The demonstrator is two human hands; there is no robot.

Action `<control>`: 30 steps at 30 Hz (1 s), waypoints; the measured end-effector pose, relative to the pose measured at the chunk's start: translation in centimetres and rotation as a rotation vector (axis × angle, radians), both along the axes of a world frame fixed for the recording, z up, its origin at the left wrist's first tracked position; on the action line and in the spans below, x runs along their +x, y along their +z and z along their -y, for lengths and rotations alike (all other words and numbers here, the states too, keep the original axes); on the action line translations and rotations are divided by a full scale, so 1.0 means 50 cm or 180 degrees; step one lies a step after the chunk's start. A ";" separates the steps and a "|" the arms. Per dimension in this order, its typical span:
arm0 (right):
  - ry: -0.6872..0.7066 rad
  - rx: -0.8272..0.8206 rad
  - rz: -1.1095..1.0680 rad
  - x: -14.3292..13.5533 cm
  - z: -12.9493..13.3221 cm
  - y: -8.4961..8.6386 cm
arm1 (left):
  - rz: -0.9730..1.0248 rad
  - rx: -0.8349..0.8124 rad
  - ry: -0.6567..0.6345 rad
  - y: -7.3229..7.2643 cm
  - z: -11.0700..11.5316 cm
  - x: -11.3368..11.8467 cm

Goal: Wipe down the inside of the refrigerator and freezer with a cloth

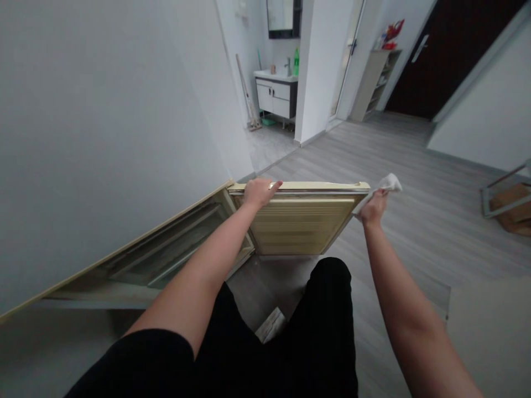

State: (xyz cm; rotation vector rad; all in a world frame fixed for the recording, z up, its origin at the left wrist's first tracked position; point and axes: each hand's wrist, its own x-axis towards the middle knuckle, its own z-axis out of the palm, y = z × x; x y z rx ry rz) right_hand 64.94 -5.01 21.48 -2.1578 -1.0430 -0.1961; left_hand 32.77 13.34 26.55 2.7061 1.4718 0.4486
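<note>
A cream-coloured door panel [305, 221] with a ribbed inner face stands swung out from a cream-edged cabinet or fridge [166, 251] at the left. My left hand [259, 192] grips the door's top edge near its hinge side, fingers wrapped over it. At the door's outer edge, my right hand [374, 207] is closed on a white cloth [390, 183], which lies against the panel's side. The far side of the door is hidden.
A white wall [124, 110] runs along the left. A washbasin cabinet [276, 94] and a mop [248, 102] stand ahead. Grey shelves [375, 83] are by the dark door [452, 52]. A metal-framed stool [508, 193] is at the right.
</note>
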 end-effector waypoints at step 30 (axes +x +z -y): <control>0.1995 -0.2064 -0.0657 -0.204 0.036 0.053 | 0.0074 -0.3994 0.0586 -0.624 0.743 -0.272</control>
